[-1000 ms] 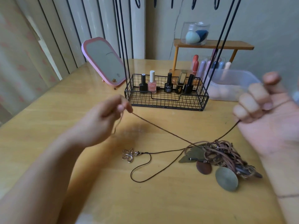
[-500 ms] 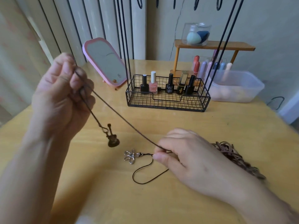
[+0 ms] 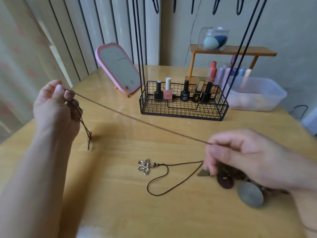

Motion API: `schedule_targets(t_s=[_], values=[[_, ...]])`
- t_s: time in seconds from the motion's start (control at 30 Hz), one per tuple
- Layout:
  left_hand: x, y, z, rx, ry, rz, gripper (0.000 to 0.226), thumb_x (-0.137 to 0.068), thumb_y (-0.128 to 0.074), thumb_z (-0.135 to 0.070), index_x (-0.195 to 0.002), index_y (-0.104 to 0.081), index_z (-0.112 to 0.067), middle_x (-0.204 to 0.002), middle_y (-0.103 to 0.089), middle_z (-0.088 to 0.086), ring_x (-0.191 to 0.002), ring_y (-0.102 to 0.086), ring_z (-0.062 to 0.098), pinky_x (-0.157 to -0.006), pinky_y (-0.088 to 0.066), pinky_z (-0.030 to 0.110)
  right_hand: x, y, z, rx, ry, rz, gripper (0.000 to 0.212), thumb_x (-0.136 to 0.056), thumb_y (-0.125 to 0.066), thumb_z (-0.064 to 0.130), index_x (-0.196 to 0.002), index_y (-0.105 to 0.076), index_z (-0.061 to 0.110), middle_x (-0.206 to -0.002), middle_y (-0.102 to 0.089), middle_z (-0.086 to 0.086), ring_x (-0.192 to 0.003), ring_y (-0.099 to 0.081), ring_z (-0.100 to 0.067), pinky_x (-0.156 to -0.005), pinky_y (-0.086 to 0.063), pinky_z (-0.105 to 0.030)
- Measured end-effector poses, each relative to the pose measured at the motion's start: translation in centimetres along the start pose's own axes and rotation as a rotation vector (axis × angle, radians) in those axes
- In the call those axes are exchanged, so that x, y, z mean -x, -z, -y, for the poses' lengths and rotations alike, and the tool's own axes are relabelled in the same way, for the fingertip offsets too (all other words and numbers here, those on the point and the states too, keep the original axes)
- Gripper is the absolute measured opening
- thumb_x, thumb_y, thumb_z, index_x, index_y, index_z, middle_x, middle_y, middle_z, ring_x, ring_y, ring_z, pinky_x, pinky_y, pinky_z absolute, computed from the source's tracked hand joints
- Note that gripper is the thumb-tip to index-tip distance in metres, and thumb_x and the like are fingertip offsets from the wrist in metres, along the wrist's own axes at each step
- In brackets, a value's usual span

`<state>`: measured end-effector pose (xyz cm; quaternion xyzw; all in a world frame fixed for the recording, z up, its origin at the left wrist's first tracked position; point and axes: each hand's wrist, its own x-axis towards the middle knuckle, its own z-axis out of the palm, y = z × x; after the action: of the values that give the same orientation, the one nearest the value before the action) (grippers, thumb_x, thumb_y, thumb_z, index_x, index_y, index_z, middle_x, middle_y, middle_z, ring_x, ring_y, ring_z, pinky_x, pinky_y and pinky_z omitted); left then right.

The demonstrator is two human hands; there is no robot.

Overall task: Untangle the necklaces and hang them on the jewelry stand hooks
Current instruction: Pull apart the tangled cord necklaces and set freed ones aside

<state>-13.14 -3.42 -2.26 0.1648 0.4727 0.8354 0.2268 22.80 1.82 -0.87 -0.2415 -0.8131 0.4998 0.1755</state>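
A brown cord necklace (image 3: 137,118) stretches taut between my hands above the table. My left hand (image 3: 56,107) pinches one end at the left, with a short knotted tail hanging below it. My right hand (image 3: 240,157) pinches the cord at the right, just over the tangled pile of necklaces (image 3: 228,179), which it partly hides. From the pile show a dark oval pendant and a round grey disc pendant (image 3: 250,194). A thin black cord with a silver flower pendant (image 3: 145,166) loops out to the left. The jewelry stand's black hooks (image 3: 215,6) hang at the top.
The stand's black wire basket (image 3: 183,107) holds several nail polish bottles. A pink mirror (image 3: 118,67) leans to its left. A clear plastic box (image 3: 257,95) and a small wooden shelf (image 3: 231,51) with a sponge jar stand at the back right.
My left hand has lowered slightly, still holding the cord end. My right hand has slid right along the cord toward the pile, uncovering the oval and disc pendants.
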Motion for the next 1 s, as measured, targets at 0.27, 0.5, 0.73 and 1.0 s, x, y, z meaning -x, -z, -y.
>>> schedule_targets(t_s=[0.27,0.5,0.73,1.0], values=[[1.4,-1.6,2.7,-0.264,-0.009,0.212,0.021,-0.104,-0.043,-0.014,-0.093,-0.055,-0.027,-0.051,-0.048,-0.011,-0.045,-0.036,0.008,-0.042,-0.026,0.018,0.5,2.0,0.0,-0.675,0.250,0.093,0.031,-0.094,-0.061,0.039,-0.083,-0.062,0.011,-0.051,-0.031,0.002,-0.042,-0.037,-0.016,-0.051,-0.050,-0.036],[5.1,-3.9,3.9,-0.511,-0.197,0.483,0.023,-0.102,-0.043,-0.003,-0.092,-0.055,-0.019,-0.059,-0.045,-0.001,-0.043,-0.036,0.002,-0.042,-0.030,0.015,-1.1,-1.9,1.0,-0.056,-0.162,-0.172,0.038,-0.083,-0.054,0.060,-0.079,-0.068,0.025,-0.049,-0.034,0.004,-0.043,-0.026,-0.013,-0.040,-0.022,-0.022],[5.6,-3.5,4.8,-1.038,-0.536,0.568,0.022,-0.093,-0.053,-0.004,-0.100,-0.062,-0.023,-0.073,-0.067,0.002,-0.061,-0.057,0.012,-0.058,-0.045,0.024,-0.5,-0.7,1.8,0.853,0.118,-0.755,0.031,-0.096,-0.048,0.054,-0.087,-0.066,0.030,-0.043,-0.042,0.008,-0.048,-0.047,-0.007,-0.049,-0.037,-0.026],[11.7,-6.2,4.8,-0.402,-0.115,0.998,0.023,-0.093,-0.049,0.006,-0.102,-0.063,-0.008,-0.079,-0.064,0.003,-0.059,-0.045,0.006,-0.054,-0.037,0.015,-2.9,-3.9,-0.1,0.632,0.224,-0.448,0.025,-0.095,-0.051,0.019,-0.114,-0.049,0.036,-0.065,-0.049,0.016,-0.062,-0.049,-0.011,-0.057,-0.044,-0.036]])
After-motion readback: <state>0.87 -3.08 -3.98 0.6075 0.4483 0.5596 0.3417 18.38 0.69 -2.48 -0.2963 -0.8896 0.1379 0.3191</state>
